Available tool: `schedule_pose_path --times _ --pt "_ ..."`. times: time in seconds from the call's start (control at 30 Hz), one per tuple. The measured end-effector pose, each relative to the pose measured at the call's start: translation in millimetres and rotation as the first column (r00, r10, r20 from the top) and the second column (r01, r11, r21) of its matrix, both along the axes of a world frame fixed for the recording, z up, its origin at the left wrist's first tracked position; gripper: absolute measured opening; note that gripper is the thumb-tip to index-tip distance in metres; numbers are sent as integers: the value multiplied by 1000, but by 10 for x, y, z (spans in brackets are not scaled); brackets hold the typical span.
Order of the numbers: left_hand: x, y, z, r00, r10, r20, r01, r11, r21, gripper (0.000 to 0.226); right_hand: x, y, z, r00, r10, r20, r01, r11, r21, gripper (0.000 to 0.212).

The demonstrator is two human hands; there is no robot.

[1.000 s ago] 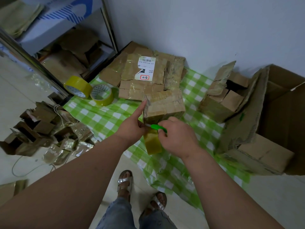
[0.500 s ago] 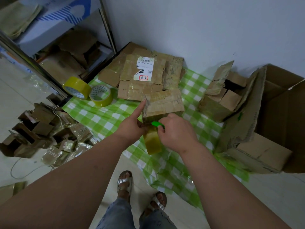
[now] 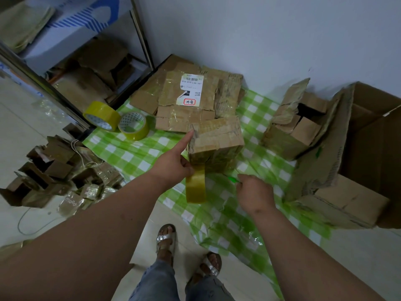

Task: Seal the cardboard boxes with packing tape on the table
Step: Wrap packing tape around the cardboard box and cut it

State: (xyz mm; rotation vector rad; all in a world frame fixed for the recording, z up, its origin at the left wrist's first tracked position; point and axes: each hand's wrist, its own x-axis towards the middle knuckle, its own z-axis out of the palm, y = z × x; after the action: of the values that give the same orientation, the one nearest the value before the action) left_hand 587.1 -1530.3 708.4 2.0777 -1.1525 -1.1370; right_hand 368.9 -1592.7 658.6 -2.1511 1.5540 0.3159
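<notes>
Pressing w/ index finger straight, left hand (image 3: 171, 166) steadies taped box (image 3: 214, 137) on worktop (image 3: 134, 153), tape roll (image 3: 195, 187) hanging below; right hand (image 3: 253, 194) grips green cutter (image 3: 233, 179).

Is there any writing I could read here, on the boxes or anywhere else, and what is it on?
"010-010-130-551": shipping label on the flattened cardboard box, under a barcode; digits are small, so not certain.
Red-framed stamp low on that label: two characters, too blurred to read.
"mood": clear plastic wrapper on the floor, seen upside down.
Other label print: too small.
</notes>
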Motion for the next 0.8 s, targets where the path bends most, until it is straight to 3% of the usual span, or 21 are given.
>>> schedule_pose_path --times 0.1,0.2,0.27,0.37,0.47,0.53,0.67,0.8 --pt "-10 4 -2 1000 -13 2 13 1000 1 105 22 79 -62 997 -11 -72 13 999 33 44" --pt "-47 25 -23 999 -31 8 31 1000 5 112 216 130 -4 954 -206 217 184 976 119 44" --pt "-72 31 -40 1000 -10 20 11 1000 -23 111 396 159 75 808 -374 456 250 918 309 38" --pt "-84 17 -57 1000 -8 22 9 999 -35 112 585 196 136 708 -446 548 222 877 427 35" --pt "-61 -1 -52 1000 -15 -9 14 1000 -15 113 660 164 174 700 -445 558 260 887 381 26" --pt "-45 -7 -43 999 -25 -25 25 1000 -8 113 684 128 200 707 -442 553 309 896 320 34" --pt "-12 -10 -26 998 -51 -28 51 999 8 115 723 63 257 795 -399 457 347 917 196 51" --pt "35 -22 -37 997 -67 -27 67 998 18 114 782 3 244 849 -350 395 320 937 141 54"
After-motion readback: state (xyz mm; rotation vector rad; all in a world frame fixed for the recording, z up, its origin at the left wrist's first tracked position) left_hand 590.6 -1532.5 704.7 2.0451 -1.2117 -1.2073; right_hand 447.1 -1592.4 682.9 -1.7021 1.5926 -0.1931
